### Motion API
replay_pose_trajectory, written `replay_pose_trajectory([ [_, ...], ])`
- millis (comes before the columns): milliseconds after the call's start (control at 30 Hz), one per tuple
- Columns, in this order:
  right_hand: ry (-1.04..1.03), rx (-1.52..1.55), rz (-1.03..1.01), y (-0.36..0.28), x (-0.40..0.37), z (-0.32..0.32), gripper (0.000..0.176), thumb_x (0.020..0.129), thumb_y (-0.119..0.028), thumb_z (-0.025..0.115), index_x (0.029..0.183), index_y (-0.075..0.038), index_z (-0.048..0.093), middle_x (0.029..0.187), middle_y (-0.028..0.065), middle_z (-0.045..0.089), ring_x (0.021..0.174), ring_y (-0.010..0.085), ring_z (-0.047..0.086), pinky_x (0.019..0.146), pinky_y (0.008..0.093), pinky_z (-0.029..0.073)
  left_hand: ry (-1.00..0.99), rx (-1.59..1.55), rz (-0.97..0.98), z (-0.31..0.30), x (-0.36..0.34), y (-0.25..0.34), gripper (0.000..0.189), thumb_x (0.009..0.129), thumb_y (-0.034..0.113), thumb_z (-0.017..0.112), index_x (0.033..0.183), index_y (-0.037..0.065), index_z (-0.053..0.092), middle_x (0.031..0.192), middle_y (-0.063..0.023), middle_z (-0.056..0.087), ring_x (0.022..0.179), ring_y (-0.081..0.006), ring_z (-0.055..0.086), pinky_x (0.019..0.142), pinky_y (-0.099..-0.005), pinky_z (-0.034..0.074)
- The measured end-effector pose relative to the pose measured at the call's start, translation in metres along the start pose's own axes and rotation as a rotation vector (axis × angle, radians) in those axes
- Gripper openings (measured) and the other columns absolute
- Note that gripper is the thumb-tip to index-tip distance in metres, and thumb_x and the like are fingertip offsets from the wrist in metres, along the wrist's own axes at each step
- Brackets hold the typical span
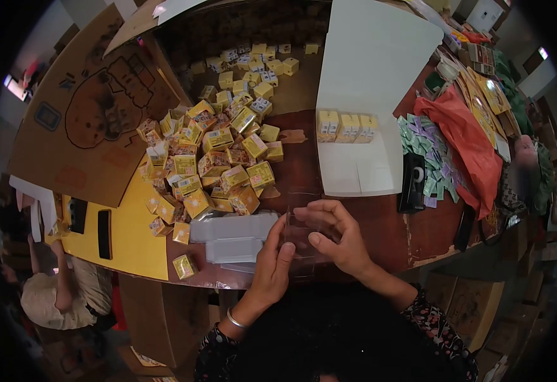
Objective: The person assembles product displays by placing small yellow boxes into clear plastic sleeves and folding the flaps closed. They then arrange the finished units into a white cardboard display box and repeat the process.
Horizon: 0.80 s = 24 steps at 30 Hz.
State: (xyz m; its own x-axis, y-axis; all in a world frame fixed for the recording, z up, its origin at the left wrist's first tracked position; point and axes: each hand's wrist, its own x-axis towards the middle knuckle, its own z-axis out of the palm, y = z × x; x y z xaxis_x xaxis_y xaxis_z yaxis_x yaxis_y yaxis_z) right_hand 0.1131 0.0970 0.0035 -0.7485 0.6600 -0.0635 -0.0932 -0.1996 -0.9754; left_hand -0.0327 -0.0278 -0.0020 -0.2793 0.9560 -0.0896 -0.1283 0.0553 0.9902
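Observation:
Between my two hands, over the near table edge, is a clear plastic piece (pixel 301 253), likely a folding box; its outline is faint. My left hand (pixel 273 262) grips its left side, fingers together and thumb up. My right hand (pixel 336 237) curves around its right side, fingers bent against the plastic. Just left of my left hand lies a stack of flat clear plastic packages (pixel 234 232). Beyond it spreads a heap of small yellow printed boxes (pixel 211 156). One yellow box (pixel 185 267) sits apart at the near edge.
An open white carton (pixel 361 172) holds a row of yellow boxes (pixel 346 126). To its right are a black tape dispenser (pixel 412 181), green and purple sachets (pixel 428 153) and a red plastic bag (pixel 466 143). A phone (pixel 104 234) lies left. Another person (pixel 68 293) sits at lower left.

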Motion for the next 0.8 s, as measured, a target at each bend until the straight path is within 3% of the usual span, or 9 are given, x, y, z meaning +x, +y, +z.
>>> replay_pose_trajectory([
  [100,-0.088,0.045,-0.002,0.004,0.010,0.001,0.057,0.097,-0.014,0.069,0.145,-0.002,0.040,0.145,0.0174,0.057,0.134,0.0239,0.055,0.112,0.0378,0.043,0.028,-0.293,-0.079,-0.005,-0.001,-0.014,0.063,0.101,0.012,0.064,0.155,-0.003,0.035,0.135,-0.0161,0.060,0.121,-0.0258,0.063,0.101,-0.0343,0.052],
  [200,-0.303,0.018,0.115,-0.018,0.039,-0.016,0.057,0.098,-0.018,0.068,0.145,-0.002,0.040,0.147,0.0173,0.056,0.136,0.0236,0.054,0.112,0.0372,0.043,0.046,-0.356,-0.083,-0.028,-0.007,-0.023,0.063,0.096,0.003,0.069,0.152,-0.002,0.041,0.137,-0.0159,0.059,0.122,-0.0255,0.064,0.101,-0.0342,0.053],
  [233,-0.227,-0.018,0.002,-0.016,0.059,-0.023,0.049,0.099,-0.020,0.068,0.141,-0.003,0.048,0.143,0.0133,0.059,0.133,0.0209,0.055,0.107,0.0376,0.046,0.068,-0.336,-0.068,-0.034,-0.009,-0.020,0.063,0.094,0.002,0.071,0.151,-0.002,0.042,0.136,-0.0157,0.060,0.122,-0.0257,0.064,0.101,-0.0347,0.054],
  [300,0.036,-0.446,-0.152,-0.017,0.111,-0.043,0.031,0.099,-0.018,0.067,0.127,-0.005,0.061,0.128,0.0110,0.067,0.120,0.0197,0.064,0.095,0.0382,0.052,0.112,-0.296,-0.041,-0.041,-0.012,-0.012,0.064,0.091,-0.001,0.074,0.148,-0.002,0.046,0.136,-0.0153,0.060,0.123,-0.0263,0.064,0.101,-0.0356,0.054],
  [367,-0.003,-0.693,-0.227,-0.013,0.162,-0.054,0.022,0.096,-0.011,0.069,0.115,-0.002,0.066,0.124,0.0120,0.068,0.113,0.0241,0.067,0.092,0.0389,0.055,0.144,-0.281,-0.045,-0.044,-0.012,-0.009,0.065,0.089,-0.002,0.076,0.147,-0.002,0.047,0.136,-0.0154,0.060,0.125,-0.0268,0.064,0.101,-0.0362,0.054],
  [467,-0.084,-1.136,-0.153,0.000,0.219,-0.047,0.026,0.090,-0.015,0.075,0.111,-0.002,0.066,0.117,0.0159,0.069,0.107,0.0300,0.070,0.086,0.0400,0.057,0.186,-0.289,-0.041,-0.047,-0.012,-0.007,0.065,0.087,-0.002,0.078,0.145,-0.002,0.048,0.136,-0.0156,0.060,0.125,-0.0271,0.063,0.102,-0.0369,0.054],
  [567,-0.331,-1.381,-0.001,-0.014,0.223,-0.021,0.037,0.084,-0.021,0.080,0.113,-0.004,0.066,0.111,0.0170,0.071,0.107,0.0336,0.068,0.085,0.0424,0.056,0.213,-0.282,-0.051,-0.052,-0.019,-0.007,0.064,0.087,-0.002,0.079,0.144,-0.002,0.049,0.137,-0.0157,0.059,0.124,-0.0272,0.064,0.102,-0.0374,0.054],
  [667,-0.196,-1.584,-0.271,0.019,0.211,-0.018,0.043,0.081,-0.027,0.083,0.115,-0.007,0.067,0.107,0.0166,0.072,0.107,0.0343,0.068,0.084,0.0446,0.056,0.257,-0.303,-0.049,-0.055,-0.024,-0.016,0.064,0.087,-0.001,0.079,0.144,-0.002,0.049,0.138,-0.0157,0.058,0.122,-0.0271,0.065,0.101,-0.0376,0.054],
  [800,-0.148,-1.436,-0.211,0.017,0.198,-0.037,0.043,0.080,-0.020,0.082,0.117,-0.008,0.063,0.113,0.0140,0.070,0.105,0.0380,0.066,0.089,0.0469,0.054,0.268,-0.317,-0.046,-0.057,-0.025,-0.015,0.063,0.087,-0.002,0.078,0.143,-0.002,0.050,0.138,-0.0154,0.057,0.121,-0.0271,0.065,0.100,-0.0375,0.055],
])
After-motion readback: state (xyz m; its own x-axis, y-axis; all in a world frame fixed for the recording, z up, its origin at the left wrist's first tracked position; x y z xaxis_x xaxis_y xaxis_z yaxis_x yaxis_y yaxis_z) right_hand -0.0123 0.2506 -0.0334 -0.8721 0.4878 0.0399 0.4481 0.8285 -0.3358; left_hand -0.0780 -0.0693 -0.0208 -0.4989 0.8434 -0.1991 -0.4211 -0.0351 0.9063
